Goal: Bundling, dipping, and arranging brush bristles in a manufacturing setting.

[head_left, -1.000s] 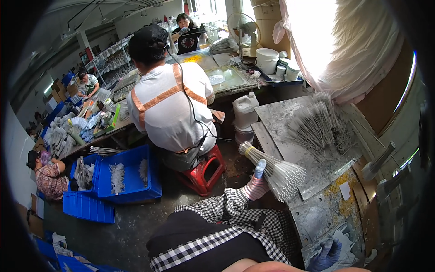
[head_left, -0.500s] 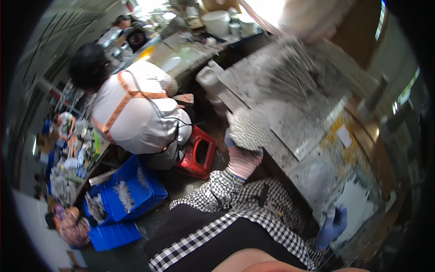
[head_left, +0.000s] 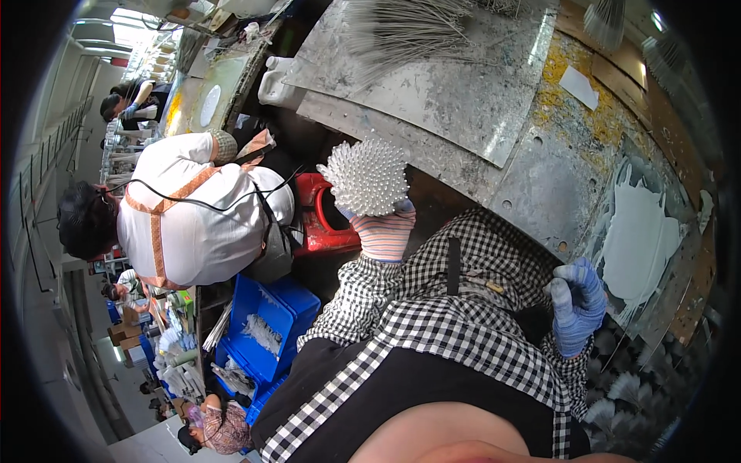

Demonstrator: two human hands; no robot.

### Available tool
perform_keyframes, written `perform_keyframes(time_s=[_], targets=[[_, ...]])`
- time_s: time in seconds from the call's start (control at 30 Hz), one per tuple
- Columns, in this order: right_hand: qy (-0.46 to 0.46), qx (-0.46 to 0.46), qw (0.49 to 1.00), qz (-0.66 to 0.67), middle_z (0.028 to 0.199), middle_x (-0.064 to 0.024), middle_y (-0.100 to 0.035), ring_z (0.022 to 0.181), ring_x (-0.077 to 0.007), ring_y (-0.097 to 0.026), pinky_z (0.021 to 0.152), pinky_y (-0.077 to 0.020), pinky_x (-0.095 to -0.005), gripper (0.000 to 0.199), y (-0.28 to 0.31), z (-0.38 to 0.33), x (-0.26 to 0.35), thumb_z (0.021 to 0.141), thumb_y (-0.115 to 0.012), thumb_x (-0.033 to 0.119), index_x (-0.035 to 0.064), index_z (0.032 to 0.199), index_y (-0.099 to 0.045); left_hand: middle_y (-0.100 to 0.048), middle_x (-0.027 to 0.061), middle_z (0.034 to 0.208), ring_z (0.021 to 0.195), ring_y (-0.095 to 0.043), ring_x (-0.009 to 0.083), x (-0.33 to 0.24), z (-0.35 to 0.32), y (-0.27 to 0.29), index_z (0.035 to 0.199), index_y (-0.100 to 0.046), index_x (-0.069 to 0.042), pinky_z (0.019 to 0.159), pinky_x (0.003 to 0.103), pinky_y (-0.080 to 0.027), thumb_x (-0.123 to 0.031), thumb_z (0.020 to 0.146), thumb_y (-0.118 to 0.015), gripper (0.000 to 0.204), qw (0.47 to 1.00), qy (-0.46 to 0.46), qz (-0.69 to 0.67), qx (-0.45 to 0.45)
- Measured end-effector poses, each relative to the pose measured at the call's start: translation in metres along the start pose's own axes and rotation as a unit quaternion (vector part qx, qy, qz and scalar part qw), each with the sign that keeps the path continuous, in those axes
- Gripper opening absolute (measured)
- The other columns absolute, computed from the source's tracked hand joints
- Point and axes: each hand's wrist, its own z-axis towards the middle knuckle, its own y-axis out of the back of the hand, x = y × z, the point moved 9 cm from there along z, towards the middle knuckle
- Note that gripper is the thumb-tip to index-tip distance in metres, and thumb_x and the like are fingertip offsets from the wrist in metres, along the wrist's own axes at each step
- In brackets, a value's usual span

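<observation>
Left hand (head_left: 380, 228), in a striped knit glove, is clenched around the base of a round white bundle of bead-tipped sticks (head_left: 364, 177), held tips-up just beside the edge of the paint-spattered grey metal worktable (head_left: 532, 166). Right hand (head_left: 576, 302), in a blue knit glove, is curled closed at the table edge beside a white paint patch (head_left: 637, 231); whether it pinches anything cannot be told. A seated co-worker in a white shirt (head_left: 193, 224) works beside a blue plastic crate (head_left: 266, 328).

I see a crowded workshop: a paint-spattered metal workbench (head_left: 494, 100) strewn with white-tipped sticks, blue crates (head_left: 266, 324) of parts on the floor, co-workers (head_left: 193, 216) seated along tables.
</observation>
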Motion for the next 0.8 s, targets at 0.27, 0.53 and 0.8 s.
perform_keyframes(time_s=[0.27,0.53,0.8], targets=[[0.011,0.056,0.998,-0.016,0.076,-0.0036,-0.058,0.067,-0.0146,-0.053,0.062,-0.0425,-0.0283,0.013,-0.015,0.006,0.006,0.08,-0.073,-0.002,0.0003,0.092,-0.069,-0.058,0.0024,0.141,0.131,-0.053,0.0218,-0.012,-0.001,0.012,0.137,-0.056,-0.015,0.112,0.041,-0.041,-0.057,0.091,-0.061,0.062,0.996,-0.064,0.046,-0.038],[0.019,0.059,0.998,-0.011,0.075,-0.0054,-0.061,0.066,-0.0161,-0.056,0.063,-0.0442,-0.0285,0.013,-0.013,0.005,0.005,0.079,-0.072,-0.004,0.0004,0.091,-0.069,-0.053,0.0067,0.144,0.131,-0.051,0.0282,0.001,0.005,-0.021,0.141,-0.05,-0.013,0.111,0.046,-0.041,-0.065,0.088,-0.06,0.075,0.986,-0.078,0.149,-0.001],[0.045,0.054,0.997,-0.014,0.073,-0.0044,-0.06,0.062,-0.0135,-0.057,0.057,-0.0445,-0.0269,0.014,0.001,-0.001,0.006,0.078,-0.075,-0.004,0.001,0.09,-0.07,-0.051,0.0154,0.141,0.127,-0.051,0.0326,0.02,-0.001,-0.045,0.143,-0.044,-0.004,0.109,0.05,-0.041,-0.077,0.08,-0.059,0.098,0.938,-0.1,0.332,0.019]])
